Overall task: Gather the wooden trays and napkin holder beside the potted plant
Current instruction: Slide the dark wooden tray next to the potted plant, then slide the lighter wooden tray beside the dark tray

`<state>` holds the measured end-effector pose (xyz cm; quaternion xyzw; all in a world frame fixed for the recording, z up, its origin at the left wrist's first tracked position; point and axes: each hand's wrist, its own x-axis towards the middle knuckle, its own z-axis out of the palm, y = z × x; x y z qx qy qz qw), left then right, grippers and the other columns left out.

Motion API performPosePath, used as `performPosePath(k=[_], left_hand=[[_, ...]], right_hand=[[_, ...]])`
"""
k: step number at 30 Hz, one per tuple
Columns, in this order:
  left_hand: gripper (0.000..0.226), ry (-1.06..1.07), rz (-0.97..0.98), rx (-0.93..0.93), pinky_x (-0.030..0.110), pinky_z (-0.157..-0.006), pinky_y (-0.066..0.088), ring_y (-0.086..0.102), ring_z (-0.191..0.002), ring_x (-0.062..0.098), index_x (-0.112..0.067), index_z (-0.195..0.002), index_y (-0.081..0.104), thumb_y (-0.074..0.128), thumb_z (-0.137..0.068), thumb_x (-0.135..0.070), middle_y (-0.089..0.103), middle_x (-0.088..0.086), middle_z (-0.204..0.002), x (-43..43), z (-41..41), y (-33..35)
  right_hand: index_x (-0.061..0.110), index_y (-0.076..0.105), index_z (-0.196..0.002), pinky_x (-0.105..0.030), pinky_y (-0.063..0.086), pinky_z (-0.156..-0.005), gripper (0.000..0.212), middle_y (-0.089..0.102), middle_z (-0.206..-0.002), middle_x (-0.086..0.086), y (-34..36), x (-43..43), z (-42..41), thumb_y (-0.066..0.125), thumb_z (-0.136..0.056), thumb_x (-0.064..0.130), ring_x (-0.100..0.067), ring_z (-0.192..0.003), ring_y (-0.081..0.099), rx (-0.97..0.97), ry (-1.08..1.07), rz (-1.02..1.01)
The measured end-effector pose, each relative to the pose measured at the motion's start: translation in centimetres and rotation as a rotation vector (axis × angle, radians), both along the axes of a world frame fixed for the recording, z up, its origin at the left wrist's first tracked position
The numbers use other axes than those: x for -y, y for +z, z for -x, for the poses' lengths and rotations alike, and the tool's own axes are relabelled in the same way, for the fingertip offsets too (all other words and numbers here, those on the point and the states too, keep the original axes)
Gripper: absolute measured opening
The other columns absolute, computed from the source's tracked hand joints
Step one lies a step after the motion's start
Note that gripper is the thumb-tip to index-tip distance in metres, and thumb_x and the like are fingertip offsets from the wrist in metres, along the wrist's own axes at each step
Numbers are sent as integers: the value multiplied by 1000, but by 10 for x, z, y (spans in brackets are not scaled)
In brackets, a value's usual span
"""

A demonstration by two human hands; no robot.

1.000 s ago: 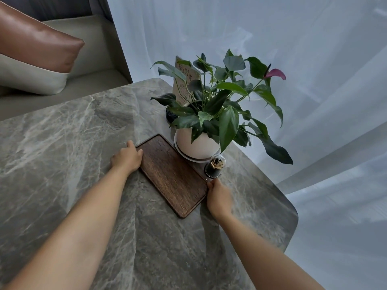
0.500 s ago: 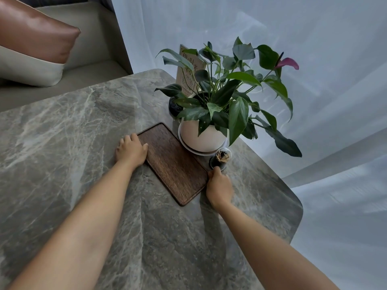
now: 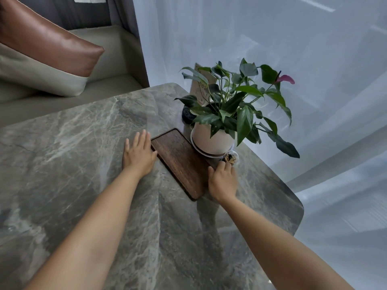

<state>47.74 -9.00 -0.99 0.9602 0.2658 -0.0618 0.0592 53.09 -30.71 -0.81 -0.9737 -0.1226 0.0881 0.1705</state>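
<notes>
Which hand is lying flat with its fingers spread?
The left hand: it lies flat on the table, fingers spread, against the far-left edge of the wooden tray. The right hand is curled at the tray's right edge, by the toothpick jar.

One wooden tray (image 3: pixel 184 162), one potted plant (image 3: pixel 226 114), one toothpick jar (image 3: pixel 231 158), two hands (image 3: pixel 139 156), one cushion (image 3: pixel 46 45)

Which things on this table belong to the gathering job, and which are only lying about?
Part of the job:
- wooden tray, between the left hand and right hand
- potted plant, right beside it

Just there:
- small glass toothpick jar
- paper sign behind the leaves
- dark round object
- cushion on the sofa
</notes>
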Motion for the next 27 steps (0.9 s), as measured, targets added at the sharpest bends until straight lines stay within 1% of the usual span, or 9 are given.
performPosePath(k=[2, 4, 6, 8, 14, 19, 23, 27], left_hand=[[64, -21, -57, -7, 46, -121, -4, -10, -150, 19, -11, -151, -7, 21, -100, -38, -12, 4, -161, -2, 19, 14], [64, -13, -85, 6, 45, -121, -6, -13, -149, 18, -12, -151, -10, 19, -100, -39, -15, 3, -161, -6, 42, 31], [64, 4, -110, 27, 44, -121, -7, -13, -149, 18, -13, -150, -12, 18, -100, -40, -16, 3, -161, -15, 67, 50], [64, 32, -132, 56, 44, -121, -6, -12, -149, 17, -13, -150, -12, 19, -100, -40, -15, 3, -161, -27, 94, 71], [66, 149, -184, 159, 43, -121, -4, -7, -150, 18, -13, -151, -7, 24, -99, -40, -10, 3, -162, -60, 195, 125], [67, 297, -222, 176, 43, -121, -4, -8, -150, 17, -14, -151, -7, 25, -99, -40, -10, 2, -162, -92, 299, 146], [67, 450, -225, 141, 43, -121, -3, -9, -150, 17, -14, -151, -8, 24, -99, -43, -11, 2, -162, -114, 390, 144], [66, 625, -174, 62, 43, -121, -4, -10, -150, 17, -15, -151, -10, 20, -99, -44, -13, 1, -161, -123, 477, 119]], right_hand=[[2, 27, -137, -44, 26, -110, 53, 31, -146, -20, 16, -11, 11, 30, -97, 36, -35, -135, 27, 7, 79, 6], [6, 9, -146, -43, 14, -117, 62, 11, -157, -15, 35, -25, 25, 26, -97, 40, -31, -144, 10, 1, 152, -7], [10, -4, -147, -43, 4, -119, 67, -4, -159, -10, 53, -41, 40, 23, -96, 44, -27, -146, -2, 6, 220, -31], [12, -10, -147, -42, 0, -120, 69, -12, -158, -9, 72, -60, 58, 22, -96, 47, -24, -146, -8, 48, 289, -40], [12, -19, -143, -41, -7, -119, 70, -22, -156, -9, 124, -127, 133, 14, -95, 50, -22, -144, -20, 147, 499, -50], [12, -20, -143, -40, -9, -119, 70, -23, -156, -7, 150, -183, 218, 15, -95, 49, -21, -143, -22, 170, 667, -83], [12, -18, -144, -39, -9, -118, 70, -22, -156, -6, 153, -220, 290, 17, -96, 48, -20, -144, -21, 157, 796, -105], [11, -19, -144, -38, -8, -119, 71, -21, -157, -5, 140, -247, 363, 19, -96, 48, -20, -144, -19, 126, 926, -95]])
